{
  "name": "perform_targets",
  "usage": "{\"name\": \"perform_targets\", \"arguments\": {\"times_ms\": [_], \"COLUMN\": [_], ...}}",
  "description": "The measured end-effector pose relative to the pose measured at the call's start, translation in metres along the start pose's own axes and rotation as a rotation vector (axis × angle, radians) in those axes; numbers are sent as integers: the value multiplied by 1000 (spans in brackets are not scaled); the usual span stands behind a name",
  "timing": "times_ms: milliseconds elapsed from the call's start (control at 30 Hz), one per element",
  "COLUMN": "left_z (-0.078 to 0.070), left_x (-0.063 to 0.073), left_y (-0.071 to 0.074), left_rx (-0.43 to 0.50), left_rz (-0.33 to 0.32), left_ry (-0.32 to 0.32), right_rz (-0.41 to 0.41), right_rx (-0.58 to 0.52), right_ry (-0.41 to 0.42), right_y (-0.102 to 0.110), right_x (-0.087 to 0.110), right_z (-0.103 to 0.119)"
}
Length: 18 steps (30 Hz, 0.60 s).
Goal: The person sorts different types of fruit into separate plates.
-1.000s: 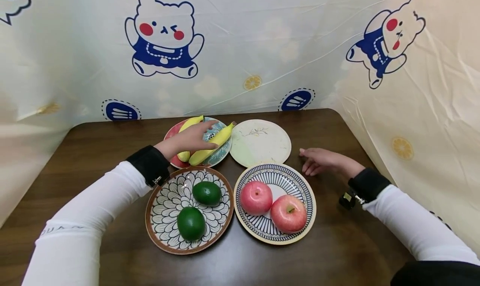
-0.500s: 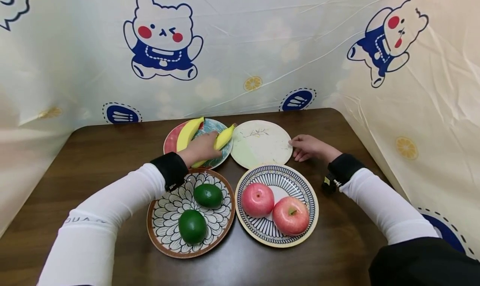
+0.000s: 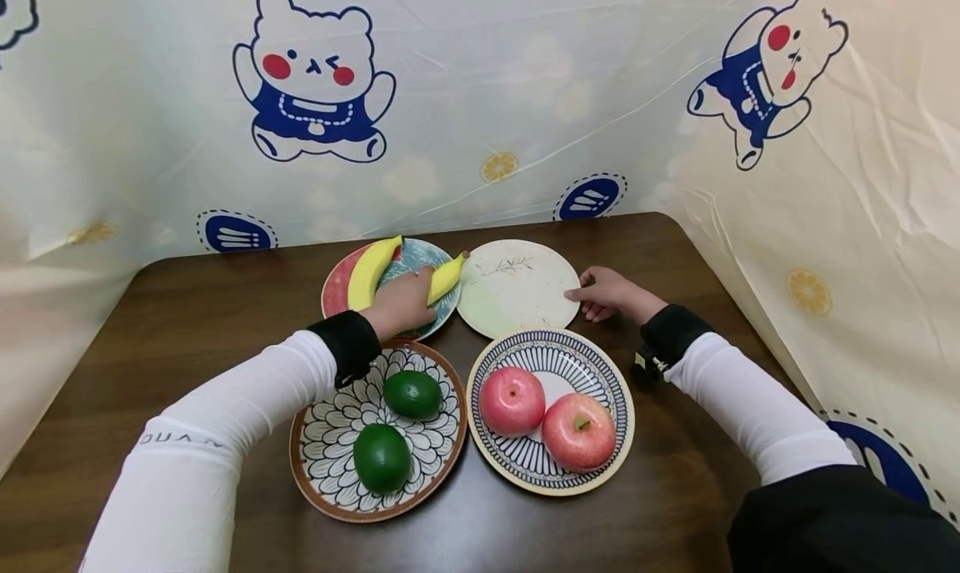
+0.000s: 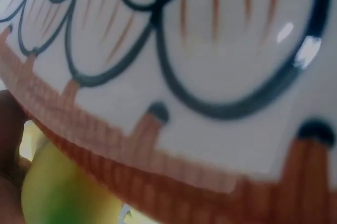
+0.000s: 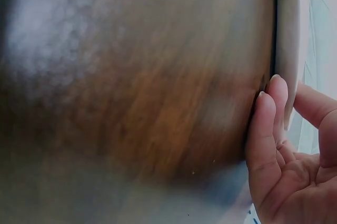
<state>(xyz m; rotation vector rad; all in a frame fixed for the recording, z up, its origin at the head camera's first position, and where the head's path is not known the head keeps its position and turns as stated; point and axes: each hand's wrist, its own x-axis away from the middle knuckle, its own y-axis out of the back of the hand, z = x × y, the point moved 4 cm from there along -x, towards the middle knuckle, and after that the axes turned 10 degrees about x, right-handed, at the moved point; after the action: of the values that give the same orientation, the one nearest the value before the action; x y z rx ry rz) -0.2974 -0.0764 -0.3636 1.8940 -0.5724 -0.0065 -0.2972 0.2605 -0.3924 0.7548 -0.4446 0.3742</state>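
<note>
My left hand (image 3: 406, 304) grips the right-hand banana (image 3: 447, 278), which lies over the red and teal plate (image 3: 333, 294). Its stem end sticks out past my fingers, and the rest is mostly hidden. Another banana (image 3: 371, 273) lies on the left part of that plate. My right hand (image 3: 607, 293) pinches the right edge of the pale round plate (image 3: 517, 294). In the right wrist view, the thumb of that hand (image 5: 300, 150) is over the plate's rim (image 5: 288, 34), with fingers against the outer side. The left wrist view shows mostly a brown-rimmed plate (image 4: 221, 145) up close.
Nearer me, the brown-rimmed plate (image 3: 303, 456) bears two green avocado-like fruits (image 3: 382, 459). Right beside it, a patterned plate (image 3: 622, 439) carries two apples (image 3: 579, 432). Everything stands on a dark wooden table (image 3: 187, 306), with a printed curtain (image 3: 450, 81) behind and at the sides.
My left hand has come down onto the right-hand banana and taken hold of it. My right hand has moved left from the bare table to the pale plate's edge and now pinches it.
</note>
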Motion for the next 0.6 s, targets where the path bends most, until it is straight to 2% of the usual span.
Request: {"name": "perform_targets", "arguments": {"times_ms": [100, 200, 300, 400, 467, 600], "left_z": [0, -3, -12, -28, -44, -80], "left_x": [0, -2, -6, -13, -18, -25], "left_y": [1, 9, 21, 33, 40, 39], "left_rx": [22, 66, 112, 96, 83, 46], "left_rz": [-6, 2, -3, -31, -45, -23], "left_ry": [-4, -19, -82, -175, -240, -354], "right_rz": [-17, -31, -37, -44, -47, -50], "right_rx": [11, 18, 13, 9, 15, 26], "right_ry": [-20, -37, -35, -27, -23, -16], "right_y": [-1, 0, 0, 1, 0, 0], "right_x": [-1, -1, -3, -6, -7, -5], "right_z": [1, 2, 1, -2, -3, -5]}}
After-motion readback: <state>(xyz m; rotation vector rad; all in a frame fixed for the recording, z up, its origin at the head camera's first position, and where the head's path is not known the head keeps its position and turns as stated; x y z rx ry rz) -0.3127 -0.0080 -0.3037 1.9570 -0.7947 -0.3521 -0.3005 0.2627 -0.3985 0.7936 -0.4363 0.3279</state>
